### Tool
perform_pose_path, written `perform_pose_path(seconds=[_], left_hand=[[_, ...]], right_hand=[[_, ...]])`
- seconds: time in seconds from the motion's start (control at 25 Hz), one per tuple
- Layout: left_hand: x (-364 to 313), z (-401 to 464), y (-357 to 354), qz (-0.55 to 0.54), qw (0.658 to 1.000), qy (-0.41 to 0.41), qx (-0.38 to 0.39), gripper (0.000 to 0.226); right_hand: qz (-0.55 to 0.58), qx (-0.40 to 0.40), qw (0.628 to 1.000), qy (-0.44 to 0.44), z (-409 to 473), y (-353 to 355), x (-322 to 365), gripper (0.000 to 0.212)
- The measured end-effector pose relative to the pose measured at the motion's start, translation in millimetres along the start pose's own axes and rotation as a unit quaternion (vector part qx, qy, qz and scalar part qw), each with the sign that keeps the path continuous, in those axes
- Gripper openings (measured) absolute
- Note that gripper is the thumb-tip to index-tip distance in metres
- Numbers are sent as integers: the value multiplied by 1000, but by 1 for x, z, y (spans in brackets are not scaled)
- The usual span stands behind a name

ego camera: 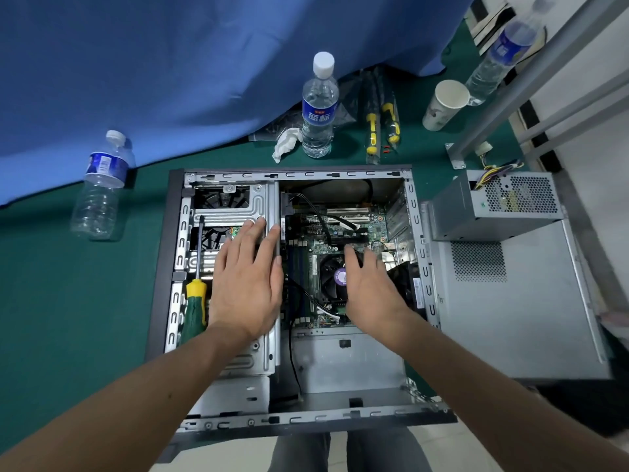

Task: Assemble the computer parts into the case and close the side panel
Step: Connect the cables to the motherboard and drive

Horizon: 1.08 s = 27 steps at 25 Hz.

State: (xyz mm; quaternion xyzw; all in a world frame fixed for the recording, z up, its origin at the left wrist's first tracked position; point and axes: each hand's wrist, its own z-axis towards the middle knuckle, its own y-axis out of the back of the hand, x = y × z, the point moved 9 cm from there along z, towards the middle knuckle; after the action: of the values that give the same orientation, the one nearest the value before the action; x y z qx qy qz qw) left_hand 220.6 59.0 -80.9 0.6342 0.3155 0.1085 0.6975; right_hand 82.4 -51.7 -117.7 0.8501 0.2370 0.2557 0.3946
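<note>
the open grey metal computer case (340,366) lies on its side on the green table (68,301), its near edge hanging over the table's front. the left hand (246,284) lies flat, fingers spread and straight, on the silver drive cage (231,206), holding nothing; it hides most of the cage's middle. just left of that hand a green and yellow handled screwdriver (194,301) rests in the case. the right hand (369,291) reaches over the black cpu cooler fan (332,274) on the green motherboard (340,240), fingers loosely spread; its fingertips blur into the board, so contact cannot be told. a purple label on the fan is half covered and unreadable. right of that hand the grey power supply box (493,206) sits on the loose grey side panel (510,301), outside the case. beyond both hands stands a clear water bottle (318,107) with a blue label bearing chinese characters.
</note>
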Motion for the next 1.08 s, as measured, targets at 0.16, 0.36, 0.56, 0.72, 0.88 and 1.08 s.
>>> perform_pose_path(seconds=[0.16, 0.36, 0.56, 0.72, 0.88, 1.08], left_hand=[[0, -1, 1, 0, 1000, -1, -2, 50], [0, -1, 0, 9, 1000, -1, -1, 50], [3, -1, -3, 16, 1000, 1, 6, 51], [3, 1, -3, 17, 1000, 3, 8, 51], [1, 2, -4, 18, 1000, 3, 14, 51], [1, 1, -4, 21, 1000, 3, 22, 52]], right_hand=[[12, -122, 990, 67, 22, 40, 36, 49], [-23, -164, 984, 63, 45, 64, 42, 11], [110, -224, 958, 143, 43, 81, 49, 32], [366, -60, 926, 68, 86, 66, 54, 24], [427, -30, 904, -12, 106, 54, 49, 19], [376, 15, 926, 28, 110, 57, 52, 24]])
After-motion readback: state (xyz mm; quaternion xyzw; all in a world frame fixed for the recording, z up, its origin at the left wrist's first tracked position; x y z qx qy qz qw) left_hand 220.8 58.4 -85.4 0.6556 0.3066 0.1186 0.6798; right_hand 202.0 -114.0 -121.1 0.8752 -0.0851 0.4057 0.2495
